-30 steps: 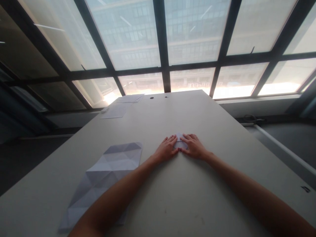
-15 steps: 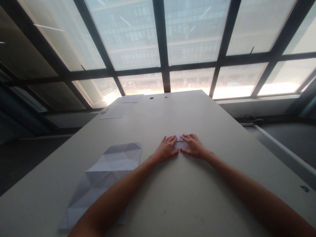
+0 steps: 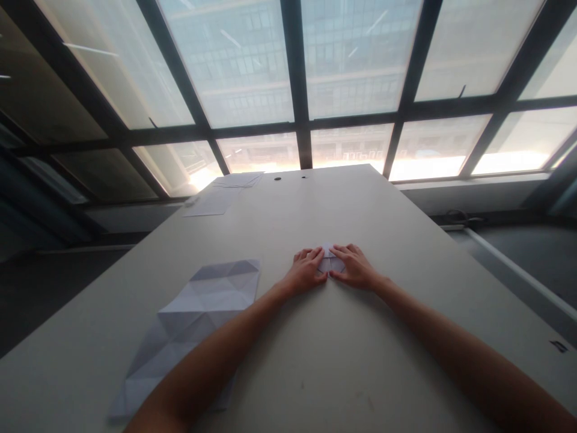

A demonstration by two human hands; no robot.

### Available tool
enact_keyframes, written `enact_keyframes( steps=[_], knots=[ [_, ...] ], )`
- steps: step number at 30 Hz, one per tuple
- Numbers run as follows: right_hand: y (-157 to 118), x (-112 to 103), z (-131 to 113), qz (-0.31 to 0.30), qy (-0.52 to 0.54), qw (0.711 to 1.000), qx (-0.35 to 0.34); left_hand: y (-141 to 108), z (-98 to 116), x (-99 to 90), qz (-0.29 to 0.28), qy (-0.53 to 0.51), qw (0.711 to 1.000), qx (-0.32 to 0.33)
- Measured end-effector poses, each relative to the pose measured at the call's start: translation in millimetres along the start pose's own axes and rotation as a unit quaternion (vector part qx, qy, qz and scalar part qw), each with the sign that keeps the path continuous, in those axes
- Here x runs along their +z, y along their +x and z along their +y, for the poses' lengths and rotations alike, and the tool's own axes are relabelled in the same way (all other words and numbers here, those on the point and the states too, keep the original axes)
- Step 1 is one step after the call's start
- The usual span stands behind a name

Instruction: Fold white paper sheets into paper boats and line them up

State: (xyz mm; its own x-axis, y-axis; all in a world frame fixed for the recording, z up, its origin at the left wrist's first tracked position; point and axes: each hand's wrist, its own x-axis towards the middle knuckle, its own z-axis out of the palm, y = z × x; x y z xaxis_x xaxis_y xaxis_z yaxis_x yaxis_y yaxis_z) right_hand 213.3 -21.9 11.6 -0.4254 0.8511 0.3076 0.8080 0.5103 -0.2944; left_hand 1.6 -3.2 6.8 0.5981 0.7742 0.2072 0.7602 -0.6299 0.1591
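Observation:
A small piece of folded white paper lies on the table between my two hands. From its left side my left hand grips it, fingers bent over the paper and thumb at the near edge. My right hand holds the opposite side in the same way, its fingertips on the upper part and its thumb low near the left thumb. Part of the paper is hidden under the fingers. A larger creased white sheet rests to the left, partly covered by my left forearm.
The white table reaches forward to a wall of dark-framed windows. Several flat paper sheets lie at its far left. A small dark mark is near the right edge.
Very little differs. The fingers of my left hand are slightly more bent on the folded paper; my right hand stays in place.

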Motion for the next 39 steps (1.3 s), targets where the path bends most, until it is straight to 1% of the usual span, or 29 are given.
enact_keyframes(
  steps=[4, 9, 12, 17, 21, 24, 26, 28, 30, 32, 36, 39],
  knots=[
    [0, 1, -1, 0.0, -0.004, 1.0, -0.001, 1, 0, 2.0, 0.003, -0.005, 1.0, -0.018],
    [0, 7, -3, 0.0, -0.018, 1.0, 0.02, 1, -2, 4.2, 0.007, 0.008, 0.998, -0.068],
    [0, 9, -5, 0.013, -0.023, 0.999, 0.031, 0, -1, 4.4, 0.011, 0.017, 0.998, -0.066],
    [1, 10, -6, 0.03, -0.027, 0.999, 0.035, -1, 0, 5.0, -0.005, 0.009, 0.998, -0.058],
    [2, 10, -4, 0.046, -0.018, 0.998, 0.048, -1, 0, 5.5, 0.017, 0.013, 0.998, -0.061],
    [3, 8, -4, 0.06, -0.005, 0.996, 0.06, 0, -2, 4.2, 0.04, 0.009, 0.996, -0.085],
    [3, 7, -5, 0.072, 0.012, 0.996, 0.052, 1, -4, 2.4, 0.055, -0.002, 0.993, -0.109],
    [4, 5, -6, 0.084, 0.037, 0.996, 0.024, 2, -5, 0.5, 0.062, -0.016, 0.991, -0.119],
    [4, 4, -8, 0.087, 0.06, 0.994, -0.009, 2, -5, -0.6, 0.057, -0.026, 0.992, -0.112],
    [4, 4, -10, 0.077, 0.07, 0.994, -0.024, 2, -5, -0.5, 0.045, -0.028, 0.993, -0.103],
    [3, 1, -14, 0.06, 0.063, 0.996, -0.005, 1, -3, 2.1, 0.022, -0.021, 0.995, -0.092],
    [2, 1, -14, 0.064, 0.077, 0.995, 0.0, 0, -5, 3.2, -0.003, -0.024, 0.997, -0.067]
  ],
)
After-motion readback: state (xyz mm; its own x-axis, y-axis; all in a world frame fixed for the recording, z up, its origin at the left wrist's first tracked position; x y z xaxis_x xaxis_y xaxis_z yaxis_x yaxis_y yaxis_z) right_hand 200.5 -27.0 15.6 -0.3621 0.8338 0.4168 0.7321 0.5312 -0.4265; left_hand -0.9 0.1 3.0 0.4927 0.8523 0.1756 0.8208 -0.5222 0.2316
